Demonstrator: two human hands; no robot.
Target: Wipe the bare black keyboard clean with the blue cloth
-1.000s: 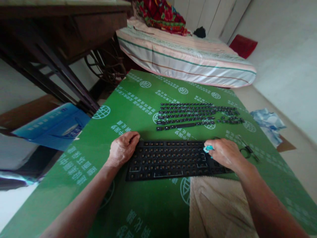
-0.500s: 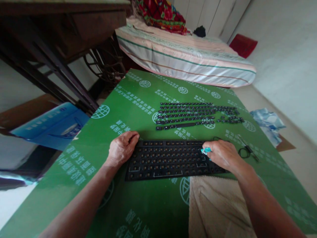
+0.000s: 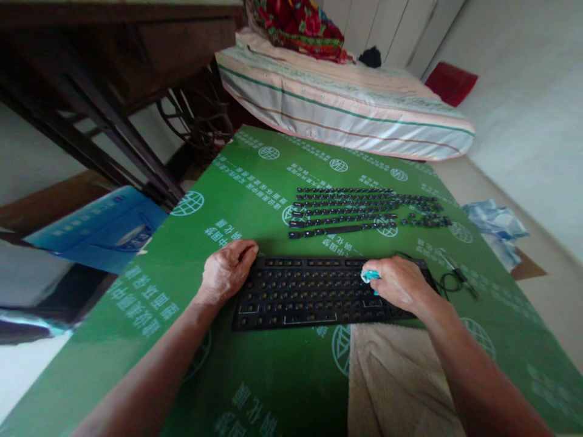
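A black keyboard (image 3: 305, 294) with its keycaps off lies flat on the green table, bare switches facing up. My left hand (image 3: 230, 267) is closed at its upper left corner, thumb and fingers against the edge. Over the right part of the keyboard, my right hand (image 3: 397, 280) pinches a small teal-and-white piece (image 3: 370, 275) that looks like cloth and is mostly hidden by the fingers. Its tip is down on or just over the switches; I cannot tell which. Behind the keyboard, the removed black keycaps (image 3: 341, 206) lie in rows, with a looser cluster at the right.
A beige cloth (image 3: 396, 376) lies at the keyboard's front right. Beyond its right end are a dark cable (image 3: 449, 280) and a thin tool (image 3: 455, 271). The green table (image 3: 255, 200) reaches back to a bed (image 3: 346, 112). A blue box (image 3: 104, 227) stands left of it.
My right hand has slid a little to the left over the switches with the teal-and-white piece. My left hand stays at the keyboard's corner. The view has shifted slightly.
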